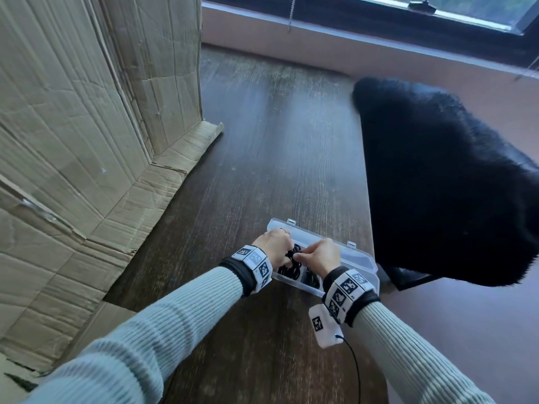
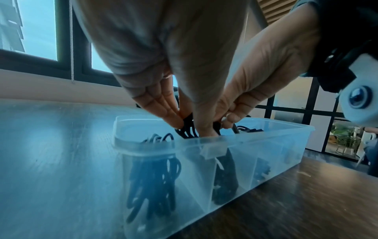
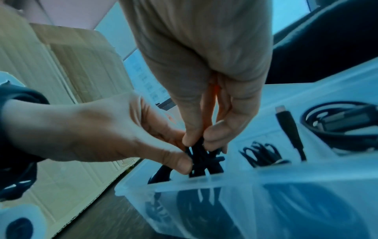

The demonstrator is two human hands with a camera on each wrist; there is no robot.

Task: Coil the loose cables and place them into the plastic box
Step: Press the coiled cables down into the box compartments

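Note:
A clear plastic box [image 1: 360, 259] with several compartments stands open on the dark wooden table [image 1: 262, 170]. Both hands reach into its left end. My left hand [image 1: 284, 253] and right hand [image 1: 306, 256] pinch the same coiled black cable [image 1: 293, 259] from either side and hold it upright just above the rim. In the right wrist view my right hand [image 3: 201, 139] grips the top of the coil [image 3: 201, 160], with the left thumb pressed on its side. More black cables [image 3: 259, 153] lie in the other compartments. The lower part of the coil is blurred behind the box wall [image 2: 276, 135].
A tall, creased cardboard box [image 1: 87, 141] stands along the table's left side. On the right, a black furry cover over a chair [image 1: 437, 185] overhangs the table edge next to the box. A thin black wire [image 1: 354, 365] trails from my right wrist.

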